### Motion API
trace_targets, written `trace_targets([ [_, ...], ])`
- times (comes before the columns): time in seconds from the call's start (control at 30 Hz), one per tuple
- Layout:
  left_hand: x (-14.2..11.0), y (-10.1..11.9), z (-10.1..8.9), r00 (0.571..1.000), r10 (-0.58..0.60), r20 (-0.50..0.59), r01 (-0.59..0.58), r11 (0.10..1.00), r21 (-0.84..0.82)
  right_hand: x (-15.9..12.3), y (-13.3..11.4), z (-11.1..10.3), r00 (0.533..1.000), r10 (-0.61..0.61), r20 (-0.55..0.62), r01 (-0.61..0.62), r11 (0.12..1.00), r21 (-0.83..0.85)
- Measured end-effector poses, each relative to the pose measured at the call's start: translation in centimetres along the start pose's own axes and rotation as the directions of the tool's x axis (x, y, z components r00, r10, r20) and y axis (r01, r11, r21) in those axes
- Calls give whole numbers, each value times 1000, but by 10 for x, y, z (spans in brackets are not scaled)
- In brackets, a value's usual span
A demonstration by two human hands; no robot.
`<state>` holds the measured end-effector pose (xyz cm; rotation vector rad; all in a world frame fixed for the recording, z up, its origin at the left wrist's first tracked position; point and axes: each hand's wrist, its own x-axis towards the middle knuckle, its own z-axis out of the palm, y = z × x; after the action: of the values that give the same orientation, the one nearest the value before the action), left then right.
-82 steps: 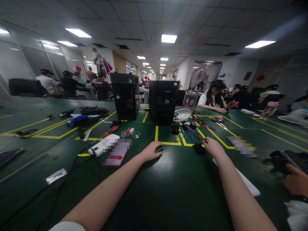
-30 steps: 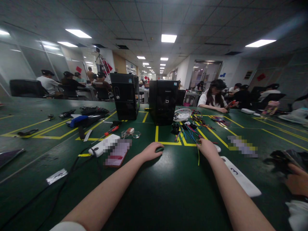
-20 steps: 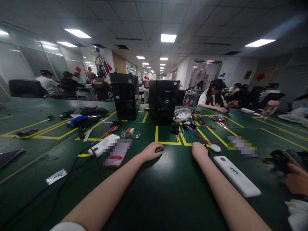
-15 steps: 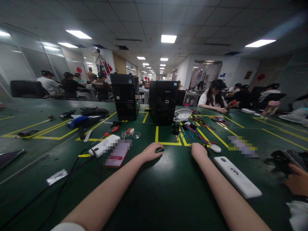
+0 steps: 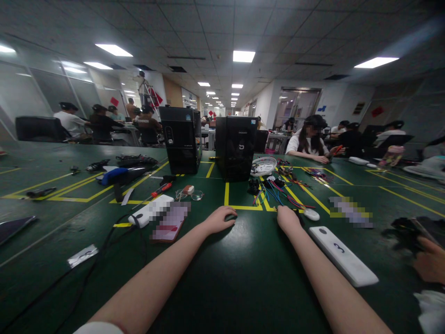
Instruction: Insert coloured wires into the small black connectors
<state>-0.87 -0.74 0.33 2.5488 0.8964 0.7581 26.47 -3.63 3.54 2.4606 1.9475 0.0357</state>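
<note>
Okay, right hand (image 5: 289,219) low over the table (image 5: 253,273), knuckles up, fingers bent in; grip mostly hidden, can't tell if they pinch something. Loose coloured wires (image 5: 276,191), blue, red and black, lie at its 11 to 12 o'clock, nearest ends just beside the fingertips; contact with the fingers, can't tell. Small black part (image 5: 299,215) at 2 o'clock, partly behind the hand; white oval thing (image 5: 311,214) just past it at 3 o'clock. White power bank (image 5: 342,255) marked 3 at 4 o'clock, beside the forearm. White basket (image 5: 263,167) at 11 o'clock, beyond the wires.

Left hand (image 5: 219,220) at the right hand's 9 o'clock, well apart, resting on the table. Fingers loosely curved, thumb apart from them, nothing between. Wires are at its 2 o'clock, out of reach of the fingers. Phone (image 5: 167,232) at 9 o'clock, glasses (image 5: 196,195) at 10 to 11, red screwdriver (image 5: 162,189) at 10.

Two black computer cases upright further back: one (image 5: 236,150) at the left hand's 12 to 1 o'clock, other (image 5: 179,144) at 11. Co-worker's hand (image 5: 431,260) at the right edge, 4 o'clock from the right hand, on something dark, blurred.
</note>
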Motion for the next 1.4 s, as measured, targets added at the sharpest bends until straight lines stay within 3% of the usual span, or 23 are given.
trace_targets([
  [0.13,0,-1,1,1000,10,-7,-10,1000,-3,2,5,-2,1000,1,-20,1,999,54],
  [0.3,0,-1,1,1000,-1,0,1,1000,1,7,28,-21,973,88,-211,-19,951,309],
  [0.43,0,-1,0,1000,-5,10,5,1000,2,11,49,-28,950,135,-280,-25,931,364],
  [0.7,0,2,-2,1000,-9,17,9,1000,3,16,60,-22,989,95,-112,-70,976,208],
  [1.1,0,0,0,1000,-6,10,6,1000,8,16,62,-16,985,86,-149,-65,988,141],
  [1.4,0,0,0,1000,-10,9,10,1000,4,18,63,-14,994,65,-85,-52,987,150],
])
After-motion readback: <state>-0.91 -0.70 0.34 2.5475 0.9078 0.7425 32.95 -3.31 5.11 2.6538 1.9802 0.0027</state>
